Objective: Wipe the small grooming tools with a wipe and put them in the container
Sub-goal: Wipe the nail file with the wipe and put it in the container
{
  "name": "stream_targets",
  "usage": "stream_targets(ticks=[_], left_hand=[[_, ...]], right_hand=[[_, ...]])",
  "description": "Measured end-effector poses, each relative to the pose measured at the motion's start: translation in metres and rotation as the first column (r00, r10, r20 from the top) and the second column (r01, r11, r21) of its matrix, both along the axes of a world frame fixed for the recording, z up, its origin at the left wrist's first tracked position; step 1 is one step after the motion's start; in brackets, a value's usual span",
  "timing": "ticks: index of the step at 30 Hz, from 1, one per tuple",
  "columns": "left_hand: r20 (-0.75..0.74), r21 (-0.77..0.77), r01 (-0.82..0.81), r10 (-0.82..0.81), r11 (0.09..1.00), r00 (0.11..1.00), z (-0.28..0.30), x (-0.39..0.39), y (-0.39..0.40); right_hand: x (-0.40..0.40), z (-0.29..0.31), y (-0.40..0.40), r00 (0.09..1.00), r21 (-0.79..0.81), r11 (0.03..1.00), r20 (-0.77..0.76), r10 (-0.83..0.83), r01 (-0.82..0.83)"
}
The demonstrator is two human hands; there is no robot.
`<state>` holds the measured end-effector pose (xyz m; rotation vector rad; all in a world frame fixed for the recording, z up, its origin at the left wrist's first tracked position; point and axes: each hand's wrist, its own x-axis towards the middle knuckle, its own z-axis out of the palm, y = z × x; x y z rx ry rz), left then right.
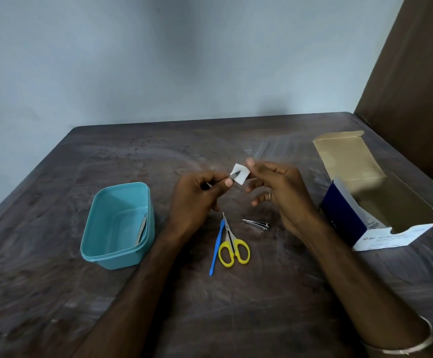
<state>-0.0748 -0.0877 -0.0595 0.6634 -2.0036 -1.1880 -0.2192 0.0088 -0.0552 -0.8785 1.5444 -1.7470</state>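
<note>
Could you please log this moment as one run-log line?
left hand: holds small metal tool | right hand: pinches wipe at tool tip | container: one file inside | table: scissors, clipper waiting

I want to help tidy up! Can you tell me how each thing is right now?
Teal plastic container: open, one metal file inside.
Small metal tool: pinched by left hand, tip on the wipe.
White square wipe: held by right hand.
Yellow-handled scissors: closed, on table.
Blue plastic stick: lying beside the scissors.
Silver nail clipper: on table.
Blue-and-white cardboard box: open.
</note>
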Motion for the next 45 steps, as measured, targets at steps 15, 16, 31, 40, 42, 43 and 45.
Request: stream_targets(ticks=[15, 16, 31, 40, 42, 43, 45], left_hand=[[0.163, -0.202, 0.001, 0.032, 0.979, 0.986, -0.005, 0.0, -0.006], [0.154, -0.2, -0.002, 0.034, 0.98, 0.987, -0.005, 0.001, -0.006], [0.166, -0.187, -0.002, 0.033, 0.982, 0.985, -0.005, -0.001, -0.004], [0.163, -0.155, -0.018, 0.043, 0.988, 0.986, -0.001, 0.0, -0.002], [0.143, -0.136, -0.04, 0.059, 0.99, 0.988, -0.001, 0.001, -0.003], [0.127, -0.113, -0.051, 0.066, 0.992, 0.99, 0.0, 0.002, -0.002], [0.077, -0.044, -0.086, 0.089, 0.995, 0.993, 0.0, 0.002, -0.002]], right_hand=[[-0.004, -0.008, -0.002, 0.924, 0.054, 0.998, -0.376, 0.061, -0.044], [-0.004, -0.009, -0.003, 0.912, 0.054, 0.998, -0.406, 0.064, -0.046], [-0.005, -0.013, -0.004, 0.838, 0.056, 0.998, -0.543, 0.052, -0.026], [-0.004, -0.011, -0.004, 0.87, 0.03, 1.0, -0.493, 0.009, 0.007], [-0.005, -0.008, -0.003, 0.915, -0.001, 1.0, -0.402, -0.022, 0.024], [-0.005, -0.007, -0.002, 0.94, -0.019, 0.999, -0.339, -0.046, 0.042], [-0.005, -0.005, -0.001, 0.972, -0.053, 0.994, -0.21, -0.105, 0.096]])
